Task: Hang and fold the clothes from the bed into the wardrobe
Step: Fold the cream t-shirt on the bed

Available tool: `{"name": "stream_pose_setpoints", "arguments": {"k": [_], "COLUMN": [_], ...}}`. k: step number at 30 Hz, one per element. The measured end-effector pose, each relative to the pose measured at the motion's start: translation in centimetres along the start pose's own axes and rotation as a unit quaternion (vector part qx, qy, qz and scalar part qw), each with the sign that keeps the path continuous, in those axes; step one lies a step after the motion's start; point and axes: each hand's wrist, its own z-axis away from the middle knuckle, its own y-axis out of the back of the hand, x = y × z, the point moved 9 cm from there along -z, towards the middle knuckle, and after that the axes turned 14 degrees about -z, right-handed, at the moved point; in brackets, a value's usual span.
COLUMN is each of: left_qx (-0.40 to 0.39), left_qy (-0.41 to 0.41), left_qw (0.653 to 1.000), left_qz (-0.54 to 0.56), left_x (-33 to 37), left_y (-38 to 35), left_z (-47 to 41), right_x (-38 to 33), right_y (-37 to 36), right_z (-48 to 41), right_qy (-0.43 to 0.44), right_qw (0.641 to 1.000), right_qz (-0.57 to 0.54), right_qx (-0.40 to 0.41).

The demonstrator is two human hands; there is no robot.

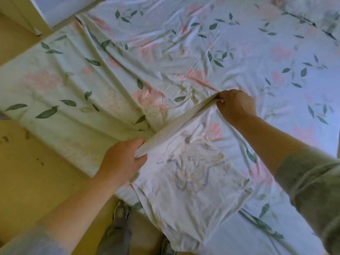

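Floral bedsheet [184, 43] fills pretty much the whole head view, crumpled all over. Yellowish floor [46, 181] is seen along the left side and a bit of white furniture [39, 13] in the top left corner. Whether that's the wardrobe can't be told.

A white printed T-shirt [193, 181] is laid at the near edge of the bed, with its lower part draped over that edge toward the floor. One side of it is lifted into a long folded edge, pulled taut between both hands. The left hand [123, 161] has its grip clamped on the near end of that fold, fingers curled round the cloth. The right hand [236, 105] has its grip pinched onto the far end, further up the bed.

So the folding step looks to be in hand, probably a first lengthwise fold. Next, the held edge would need to be carried across the print and laid flat, both ends kept level so no wrinkle gets trapped.

Room-wise, plenty of open sheet is available beyond and to the right of the shirt. The overhanging part should be watched, since it could slide off toward the grey shoe [120, 212] below.
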Motion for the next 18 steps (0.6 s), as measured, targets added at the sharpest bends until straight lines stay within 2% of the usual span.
{"name": "stream_pose_setpoints", "arguments": {"k": [6,10,13,18], "left_qx": [-0.006,-0.048,-0.081,-0.109], "left_qy": [-0.038,-0.073,-0.090,-0.066], "left_qw": [0.999,0.995,0.990,0.988], "left_qz": [-0.030,-0.055,-0.071,-0.083], "left_x": [5.5,7.7,8.6,9.1], "left_y": [-2.8,-8.2,-12.4,-18.2], "left_z": [6.1,9.0,11.0,14.3], "right_x": [3.8,8.4,11.3,14.7], "right_y": [1.6,1.0,-1.2,-6.1], "right_z": [7.1,12.9,17.2,22.2], "right_qy": [-0.046,-0.124,-0.177,-0.239], "right_qw": [0.995,0.984,0.972,0.945], "right_qz": [-0.086,-0.125,-0.145,-0.207], "right_qx": [-0.026,-0.038,-0.059,-0.089]}}
